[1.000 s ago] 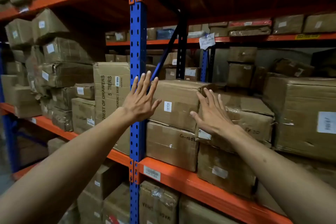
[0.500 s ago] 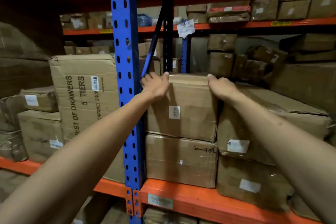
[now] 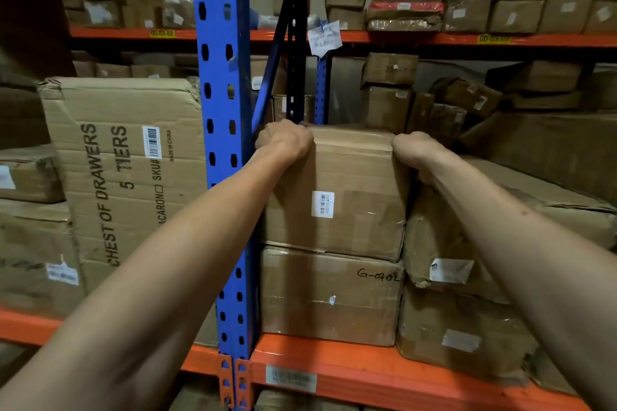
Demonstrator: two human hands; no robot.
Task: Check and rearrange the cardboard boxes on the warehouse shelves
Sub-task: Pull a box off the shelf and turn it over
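A brown cardboard box [image 3: 337,190] with a small white barcode label sits on top of another box marked "G-0702" [image 3: 330,294] on the orange shelf beam [image 3: 367,367]. My left hand [image 3: 283,140] grips the top box's upper left corner, fingers curled over the top edge. My right hand [image 3: 414,147] grips its upper right corner the same way. Both fingertips are hidden behind the box's top.
A blue upright post [image 3: 223,143] stands just left of the held box. A tall "CHEST OF DRAWERS" carton [image 3: 123,170] sits beyond the post. Crumpled boxes [image 3: 467,243] crowd the right side. More boxes fill the rear shelves, with a paper note [image 3: 324,37] hanging.
My hands went from spread flat in front of the boxes to gripping the top box's upper corners. The view has moved closer to the shelf.
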